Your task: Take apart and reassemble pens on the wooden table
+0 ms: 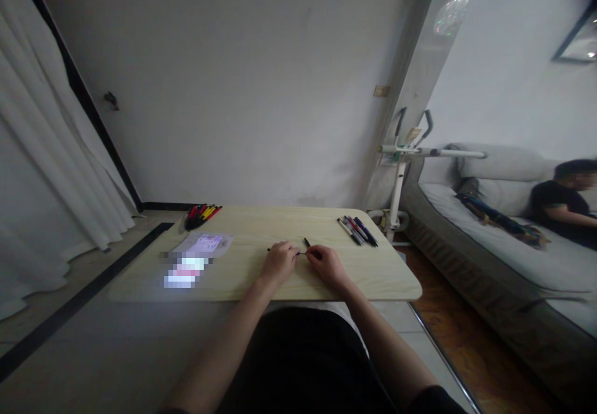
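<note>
Both hands are close together over the front middle of the table. My left hand is closed around a slim pen, whose dark end sticks out on its left side. A thin dark piece spans the small gap between the hands. My right hand has its fingers pinched at the right end of that piece; what exactly lies inside them is hidden. Just beyond the right fingertips is a short black pen part; whether it is held or lies on the table I cannot tell.
On the pale wooden table, several red, yellow and black pens lie back left, and several assorted pens back right. A clear packet and a bright, blurred-out screen lie left. A person is on the grey sofa.
</note>
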Motion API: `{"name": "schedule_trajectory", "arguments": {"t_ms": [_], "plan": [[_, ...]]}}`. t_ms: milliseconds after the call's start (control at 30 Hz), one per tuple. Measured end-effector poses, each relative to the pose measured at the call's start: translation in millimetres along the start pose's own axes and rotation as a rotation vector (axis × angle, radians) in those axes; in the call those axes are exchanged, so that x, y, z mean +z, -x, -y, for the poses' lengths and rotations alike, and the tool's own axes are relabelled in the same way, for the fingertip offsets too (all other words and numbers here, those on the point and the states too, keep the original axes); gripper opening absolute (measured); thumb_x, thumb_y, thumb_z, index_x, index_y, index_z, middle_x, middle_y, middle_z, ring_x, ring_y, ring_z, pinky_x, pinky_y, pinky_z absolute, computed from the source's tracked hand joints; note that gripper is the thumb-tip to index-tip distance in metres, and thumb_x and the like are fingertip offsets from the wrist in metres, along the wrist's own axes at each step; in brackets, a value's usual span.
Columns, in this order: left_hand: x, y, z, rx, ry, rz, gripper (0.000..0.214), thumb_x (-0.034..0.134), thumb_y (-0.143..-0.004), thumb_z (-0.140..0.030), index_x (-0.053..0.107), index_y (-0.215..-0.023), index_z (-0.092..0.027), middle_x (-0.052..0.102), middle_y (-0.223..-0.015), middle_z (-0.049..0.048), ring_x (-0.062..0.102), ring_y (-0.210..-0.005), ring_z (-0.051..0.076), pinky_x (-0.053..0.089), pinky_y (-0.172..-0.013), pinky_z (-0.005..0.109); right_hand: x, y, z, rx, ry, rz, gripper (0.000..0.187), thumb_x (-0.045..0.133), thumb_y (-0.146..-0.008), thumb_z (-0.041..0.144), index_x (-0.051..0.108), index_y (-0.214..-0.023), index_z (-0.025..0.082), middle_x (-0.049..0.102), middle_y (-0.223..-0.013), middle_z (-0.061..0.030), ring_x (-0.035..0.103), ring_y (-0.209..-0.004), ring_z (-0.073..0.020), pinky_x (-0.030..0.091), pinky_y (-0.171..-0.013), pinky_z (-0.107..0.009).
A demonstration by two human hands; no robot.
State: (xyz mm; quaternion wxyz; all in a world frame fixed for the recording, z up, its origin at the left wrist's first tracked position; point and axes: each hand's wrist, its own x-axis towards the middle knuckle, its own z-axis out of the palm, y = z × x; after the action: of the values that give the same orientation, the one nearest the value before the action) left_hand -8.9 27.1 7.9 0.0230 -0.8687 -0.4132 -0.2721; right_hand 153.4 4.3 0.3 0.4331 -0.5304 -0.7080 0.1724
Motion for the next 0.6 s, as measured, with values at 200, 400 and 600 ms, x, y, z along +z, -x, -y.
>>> {"name": "schedule_trajectory", "arguments": {"t_ms": [200,400,600], "plan": [[0.6,0.2,0.1,0.001,0.014,0.006,0.022,0.050,-0.076,-0.012,0.064,-0.091,-0.019,0.059,-0.081,0.0059,0.053,-0.081,0.017,0.041,-0.077,0.030,0.4,0.3,-0.3,-0.006,0.010,0.013,0.020,0.047,-0.073,0.020,0.066,-0.078,0.015,0.064,-0.070,-0.0027,0.054,-0.062,-0.0132,0.040,-0.060,-0.022],[0.4,0.4,-0.5,-0.013,0.019,0.004,0.023,0.048,-0.076,-0.012,0.064,-0.092,-0.019,0.059,-0.083,0.0060,0.053,-0.083,0.017,0.041,-0.078,0.030,-0.1,1.0,1.3,-0.008,-0.010,0.008,0.019,0.048,-0.071,0.019,0.066,-0.078,0.015,0.065,-0.071,-0.0033,0.056,-0.064,-0.0140,0.042,-0.062,-0.023],[-0.4,0.2,-2.0,-0.045,0.041,-0.001,0.021,0.049,-0.076,-0.013,0.064,-0.089,-0.019,0.059,-0.083,0.0058,0.053,-0.082,0.016,0.041,-0.078,0.030,-0.7,1.1,0.7,-0.012,-0.043,-0.013,0.019,0.048,-0.072,0.021,0.064,-0.079,0.015,0.065,-0.072,-0.0038,0.056,-0.065,-0.0137,0.042,-0.062,-0.023]]}}
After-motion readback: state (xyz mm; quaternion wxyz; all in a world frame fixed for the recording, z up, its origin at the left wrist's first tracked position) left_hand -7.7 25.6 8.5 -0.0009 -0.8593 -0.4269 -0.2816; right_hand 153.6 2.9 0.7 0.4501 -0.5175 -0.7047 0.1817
